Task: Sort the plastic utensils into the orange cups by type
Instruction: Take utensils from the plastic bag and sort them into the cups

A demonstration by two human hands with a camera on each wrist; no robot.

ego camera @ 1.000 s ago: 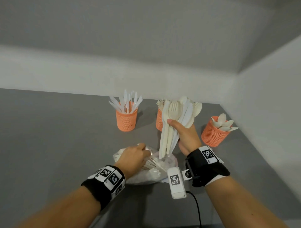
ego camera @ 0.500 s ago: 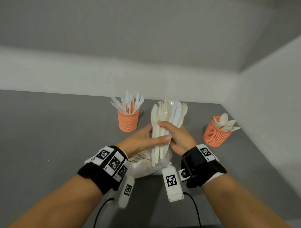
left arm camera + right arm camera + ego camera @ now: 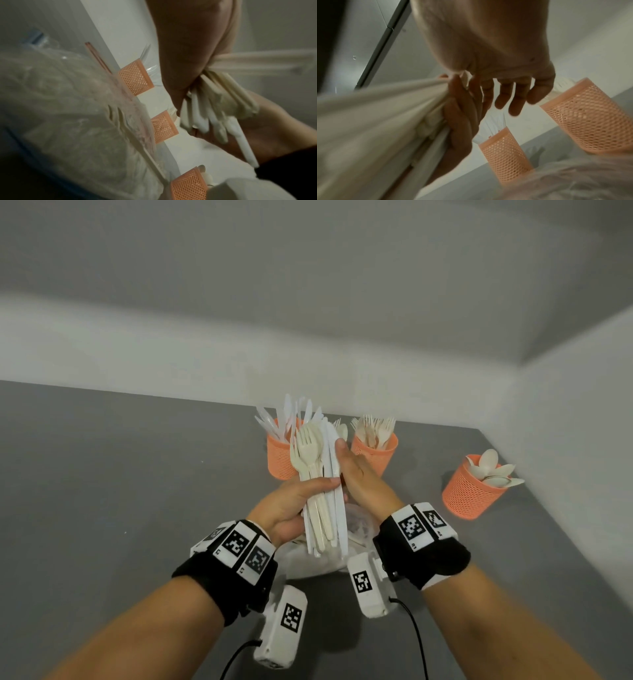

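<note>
Up above the desk (image 3: 102,508), a bundle of utensils (image 3: 320,484) stands nearly upright between both hands — cream forks in front, tines up, with whiter, flatter knives packed along the right side, all thin, smooth plastic. The left hand (image 3: 291,508) grips the bundle at mid-handle, thumb wrapped across the front and fingers curled behind. The right hand (image 3: 359,477) presses against the bundle's right side with its thumb near the top; the right wrist view shows its fingers (image 3: 513,97) loosely bent and spread, not clenched round anything, so whether it truly holds the bundle cannot be told.

Three orange cups with a mesh-like perforated wall stand toward the desk's far edge and right-hand corner. The knife cup (image 3: 282,453) is partly hidden behind the bundle, translucent white blades fanning out of it. The fork cup (image 3: 375,453) sits just beside it on the right, cream tines up. The spoon cup (image 3: 469,491) stands well apart near the right edge, its rounded bowls splayed outward.

Under the hands lies a crumpled clear plastic bag (image 3: 308,563) — more utensils show dimly through it in the left wrist view.
</note>
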